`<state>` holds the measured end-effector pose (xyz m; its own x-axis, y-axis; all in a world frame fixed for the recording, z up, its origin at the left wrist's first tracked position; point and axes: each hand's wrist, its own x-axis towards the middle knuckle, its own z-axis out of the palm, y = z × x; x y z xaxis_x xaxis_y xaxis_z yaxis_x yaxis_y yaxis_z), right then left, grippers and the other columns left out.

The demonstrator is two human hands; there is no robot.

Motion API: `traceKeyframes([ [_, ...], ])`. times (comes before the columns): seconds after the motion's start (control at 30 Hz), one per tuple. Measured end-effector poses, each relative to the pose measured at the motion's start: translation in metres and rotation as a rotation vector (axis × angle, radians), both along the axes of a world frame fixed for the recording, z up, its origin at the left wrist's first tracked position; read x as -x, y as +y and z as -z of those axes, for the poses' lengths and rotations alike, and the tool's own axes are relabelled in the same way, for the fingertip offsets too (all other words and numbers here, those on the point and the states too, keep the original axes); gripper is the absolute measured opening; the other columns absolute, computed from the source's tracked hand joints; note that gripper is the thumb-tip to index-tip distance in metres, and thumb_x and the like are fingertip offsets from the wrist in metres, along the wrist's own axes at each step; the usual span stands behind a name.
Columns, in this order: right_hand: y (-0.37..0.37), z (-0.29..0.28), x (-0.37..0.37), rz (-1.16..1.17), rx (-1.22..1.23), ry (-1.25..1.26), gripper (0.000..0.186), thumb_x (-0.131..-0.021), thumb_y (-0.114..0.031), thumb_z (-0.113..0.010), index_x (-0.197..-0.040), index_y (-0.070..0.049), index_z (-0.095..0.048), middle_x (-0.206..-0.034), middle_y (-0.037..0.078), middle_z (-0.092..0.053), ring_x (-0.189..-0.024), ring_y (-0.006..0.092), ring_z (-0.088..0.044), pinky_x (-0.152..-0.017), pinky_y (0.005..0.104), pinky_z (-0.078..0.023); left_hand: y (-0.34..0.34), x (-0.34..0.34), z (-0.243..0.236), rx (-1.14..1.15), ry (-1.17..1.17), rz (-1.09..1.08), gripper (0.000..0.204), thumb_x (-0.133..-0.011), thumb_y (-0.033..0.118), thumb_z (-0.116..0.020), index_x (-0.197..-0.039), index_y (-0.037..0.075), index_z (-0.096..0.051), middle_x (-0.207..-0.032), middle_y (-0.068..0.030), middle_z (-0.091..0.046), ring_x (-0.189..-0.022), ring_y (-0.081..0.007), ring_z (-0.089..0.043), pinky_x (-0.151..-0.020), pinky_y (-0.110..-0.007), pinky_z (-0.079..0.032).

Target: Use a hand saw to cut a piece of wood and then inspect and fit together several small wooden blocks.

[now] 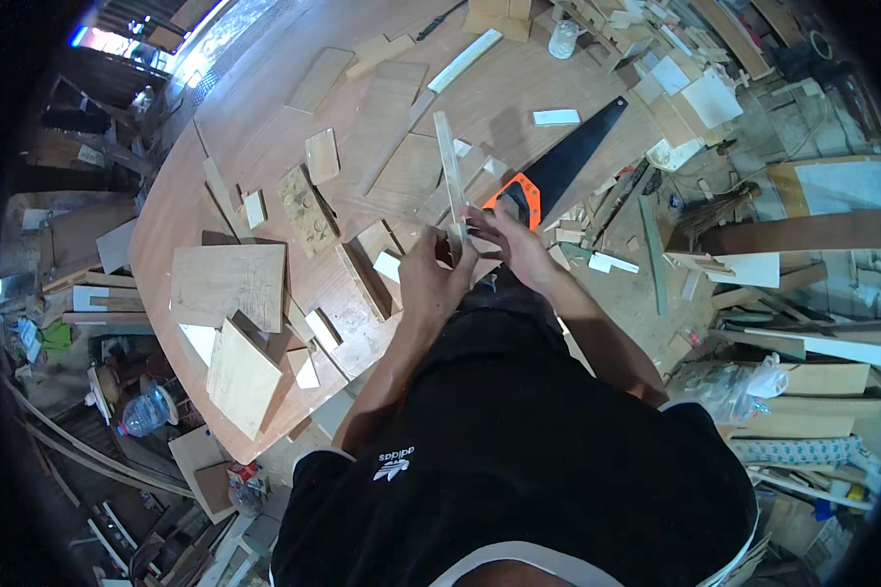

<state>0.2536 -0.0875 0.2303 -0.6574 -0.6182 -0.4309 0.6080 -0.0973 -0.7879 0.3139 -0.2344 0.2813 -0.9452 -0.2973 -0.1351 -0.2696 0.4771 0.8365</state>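
Note:
A long pale wooden strip (pixel 448 157) is raised near the table's front edge, held between my two hands. My left hand (pixel 439 266) has its fingers closed around the lower part of the strip. My right hand (pixel 514 245) grips the same strip from the right with bent fingers. Just beyond my right hand lies a hand saw with a dark blade (pixel 582 147) and an orange-and-black handle (pixel 524 189), partly behind my fingers. Left of my hands sit a small wooden piece (pixel 354 279) and a white block (pixel 387 266).
The round wooden table (pixel 176 196) carries several loose boards (pixel 227 284), offcuts and a patterned block (pixel 303 205). A clear container (pixel 563 37) stands at the back right. Wood scraps (pixel 754 269) crowd the floor to the right; bottles (pixel 147 411) and boards lie at the left.

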Motion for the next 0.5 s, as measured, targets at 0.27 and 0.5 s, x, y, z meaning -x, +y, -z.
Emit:
traceKeyframes([
  [0.27, 0.001, 0.045, -0.016, 0.133, 0.04, -0.072, 0.079, -0.086, -0.005, -0.062, -0.149, -0.01, -0.014, -0.143, 0.015, -0.034, -0.121, 0.0179, -0.045, -0.101, 0.0318, -0.037, 0.012, -0.012, 0.081, 0.23, 0.017, 0.359, 0.031, -0.079, 0.021, -0.069, -0.099, -0.002, -0.062, -0.09, -0.0186, -0.063, -0.076, -0.0308, -0.065, -0.07, -0.038, -0.052],
  [0.5, 0.029, 0.111, -0.037, 0.365, 0.089, -0.088, 0.07, -0.086, 0.002, -0.059, -0.146, -0.004, -0.024, -0.118, 0.012, -0.06, -0.101, 0.0141, -0.056, -0.089, 0.0271, -0.047, -0.031, -0.015, 0.156, 0.399, 0.163, -0.04, 0.041, -0.086, 0.026, -0.064, -0.107, -0.009, -0.061, -0.093, -0.0178, -0.067, -0.087, -0.021, -0.064, -0.078, -0.03, -0.05],
])
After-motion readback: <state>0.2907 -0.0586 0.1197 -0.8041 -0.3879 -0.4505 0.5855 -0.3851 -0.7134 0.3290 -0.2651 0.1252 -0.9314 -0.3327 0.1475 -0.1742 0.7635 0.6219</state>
